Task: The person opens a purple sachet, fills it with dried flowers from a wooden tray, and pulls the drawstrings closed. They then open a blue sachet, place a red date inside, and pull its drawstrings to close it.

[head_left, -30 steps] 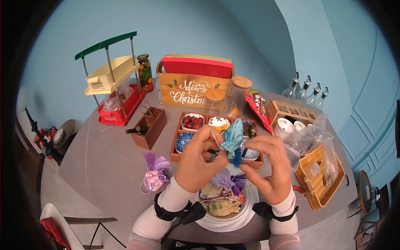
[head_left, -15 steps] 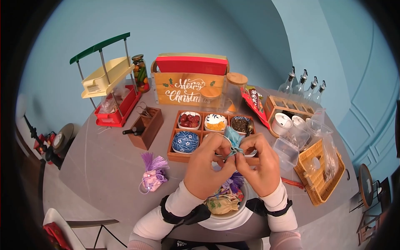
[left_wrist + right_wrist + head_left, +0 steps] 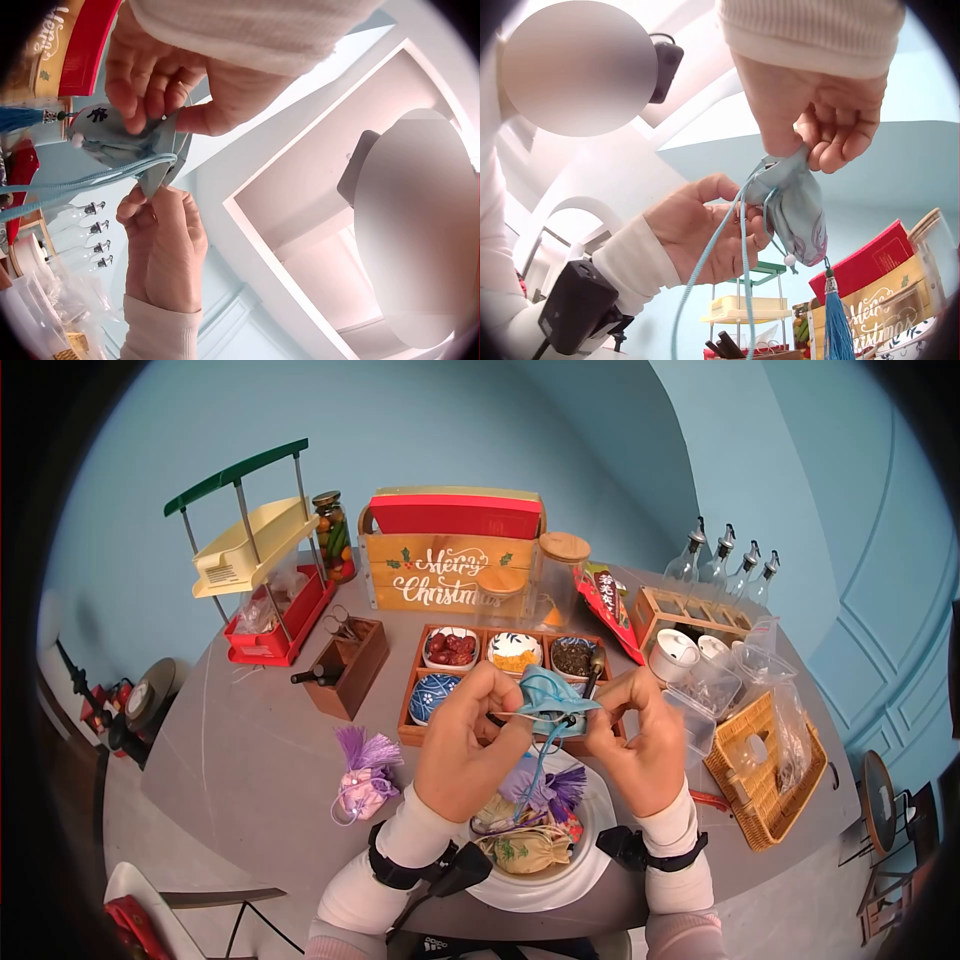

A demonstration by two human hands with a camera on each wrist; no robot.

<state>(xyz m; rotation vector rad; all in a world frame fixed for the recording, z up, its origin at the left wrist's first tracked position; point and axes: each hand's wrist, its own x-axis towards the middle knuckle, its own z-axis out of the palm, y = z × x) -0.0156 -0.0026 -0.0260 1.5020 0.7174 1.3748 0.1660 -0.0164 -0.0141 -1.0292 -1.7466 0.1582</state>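
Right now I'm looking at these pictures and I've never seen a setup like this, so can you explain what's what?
There's no robot here, just a person's bare hands. The wide picture comes from a head camera, looking forward and down at the table. The other two come from a left wrist camera and a right wrist camera, seeing the same work close up.

The left hand and right hand both hold a light blue drawstring pouch near its mouth.

In the head view, a white dish holds more cloth pouches. A pink pouch lies to its left, a wicker basket to its right. Behind it are a divided wooden tray with small bowls and a "Merry Christmas" box.
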